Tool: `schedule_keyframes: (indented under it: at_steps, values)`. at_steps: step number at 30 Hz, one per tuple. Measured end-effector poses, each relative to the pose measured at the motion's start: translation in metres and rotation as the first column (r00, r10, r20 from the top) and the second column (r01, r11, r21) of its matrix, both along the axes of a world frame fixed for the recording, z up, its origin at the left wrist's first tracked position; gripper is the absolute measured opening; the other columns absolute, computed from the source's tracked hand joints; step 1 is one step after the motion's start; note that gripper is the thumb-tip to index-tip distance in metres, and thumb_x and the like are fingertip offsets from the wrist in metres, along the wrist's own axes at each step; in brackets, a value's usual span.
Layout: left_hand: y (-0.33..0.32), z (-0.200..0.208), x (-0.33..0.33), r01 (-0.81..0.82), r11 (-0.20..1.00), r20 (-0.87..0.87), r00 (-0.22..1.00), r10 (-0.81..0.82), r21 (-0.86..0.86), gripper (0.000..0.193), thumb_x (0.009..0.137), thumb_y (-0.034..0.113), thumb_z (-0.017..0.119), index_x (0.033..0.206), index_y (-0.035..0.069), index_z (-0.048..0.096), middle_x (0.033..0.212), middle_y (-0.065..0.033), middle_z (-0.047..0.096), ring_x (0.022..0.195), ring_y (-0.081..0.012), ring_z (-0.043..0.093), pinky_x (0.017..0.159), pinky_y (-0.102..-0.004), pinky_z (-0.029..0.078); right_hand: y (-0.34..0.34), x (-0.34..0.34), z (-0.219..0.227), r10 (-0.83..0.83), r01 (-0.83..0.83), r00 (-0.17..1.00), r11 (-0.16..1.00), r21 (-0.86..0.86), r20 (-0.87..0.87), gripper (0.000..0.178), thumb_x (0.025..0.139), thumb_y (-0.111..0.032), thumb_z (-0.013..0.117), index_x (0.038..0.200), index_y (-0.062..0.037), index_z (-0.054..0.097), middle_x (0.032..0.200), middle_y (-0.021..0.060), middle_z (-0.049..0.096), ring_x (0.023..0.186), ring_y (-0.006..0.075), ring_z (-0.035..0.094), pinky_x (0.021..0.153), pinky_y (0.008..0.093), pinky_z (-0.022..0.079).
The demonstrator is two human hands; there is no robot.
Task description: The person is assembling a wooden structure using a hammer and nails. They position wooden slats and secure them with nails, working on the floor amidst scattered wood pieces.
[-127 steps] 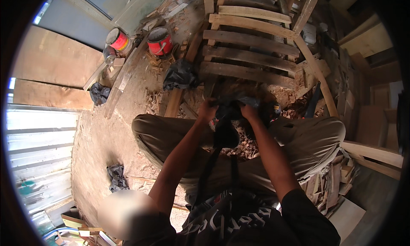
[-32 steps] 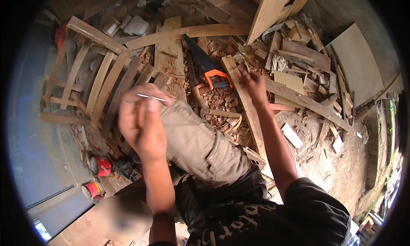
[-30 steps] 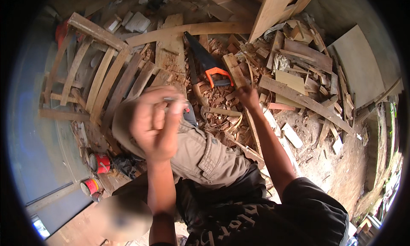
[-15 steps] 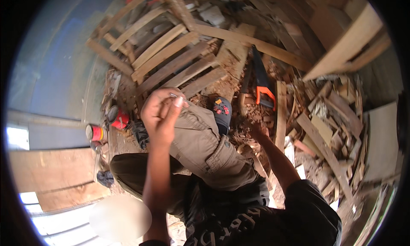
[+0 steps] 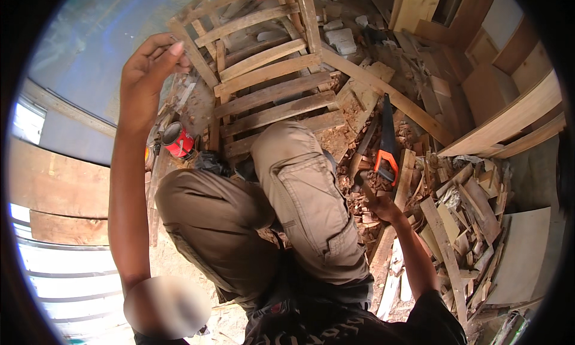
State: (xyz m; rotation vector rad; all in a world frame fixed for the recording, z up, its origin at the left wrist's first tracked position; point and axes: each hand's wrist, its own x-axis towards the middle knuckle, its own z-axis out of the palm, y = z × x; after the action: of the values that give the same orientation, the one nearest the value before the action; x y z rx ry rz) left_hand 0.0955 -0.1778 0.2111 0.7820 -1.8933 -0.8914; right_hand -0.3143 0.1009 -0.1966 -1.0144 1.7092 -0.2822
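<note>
My left hand point(image 5: 150, 64) is raised at the upper left, thumb and fingertips pinched together on a small thin nail, barely visible. It hangs in front of the left end of a slatted wooden frame point(image 5: 266, 67). My right hand point(image 5: 383, 206) is low, right of my knee, over wood chips, its fingers closed. A dark rounded end shows just beyond those fingers; I cannot make out what it belongs to. Above that hand lies a handsaw point(image 5: 389, 129) with a dark blade and an orange-and-black handle.
A red can point(image 5: 178, 143) stands left of my knees, near a dark plastic bag point(image 5: 211, 163). Offcuts point(image 5: 473, 201) are heaped at the right. A long plank point(image 5: 389, 96) runs from the frame towards wooden panels point(image 5: 509, 120). A bluish sheet point(image 5: 90, 58) stands at the left.
My left hand has moved up and left, from over my knee to beside the frame. My right hand has shifted slightly right and down. The head view has also shifted.
</note>
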Motion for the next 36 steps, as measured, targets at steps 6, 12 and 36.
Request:
schedule_keyframes:
  at_steps: [6,12,36]
  values:
    - [-0.065,-0.066,-0.054,0.027,1.0,0.095,0.995,-0.027,-0.008,0.022,0.098,0.022,0.069,0.111,0.003,0.068,0.099,-0.004,0.07,0.091,-0.012,0.066,0.083,-0.0281,0.053,-0.042,0.023,0.116,-0.294,0.396,0.914,0.798,-0.454,0.28,0.036,0.1,-0.033,0.068,0.112,0.0014,0.062,0.064,-0.0014,0.054,0.053,0.0071,0.052,0.048,0.0279,0.042]
    - [-0.168,-0.216,-0.132,0.091,0.993,-0.007,0.996,-0.09,0.079,0.018,0.098,0.02,0.07,0.105,0.003,0.068,0.101,-0.0039,0.07,0.094,-0.0114,0.064,0.085,-0.0298,0.054,-0.13,0.031,0.076,-0.394,0.459,0.886,0.665,-0.589,0.245,0.031,0.101,-0.031,0.066,0.109,-0.0021,0.062,0.072,-0.0011,0.056,0.061,0.0085,0.05,0.055,0.0288,0.043]
    - [-0.333,-0.499,-0.239,-0.364,0.906,0.172,0.899,0.403,-0.217,0.014,0.094,0.009,0.065,0.106,0.007,0.057,0.1,-0.0139,0.063,0.096,-0.0376,0.058,0.087,-0.0473,0.045,-0.405,-0.001,-0.049,-0.32,0.054,0.898,0.762,-0.645,-0.303,0.032,0.1,-0.025,0.066,0.107,0.0047,0.055,0.066,0.024,0.063,0.057,0.0413,0.066,0.05,0.0479,0.048]
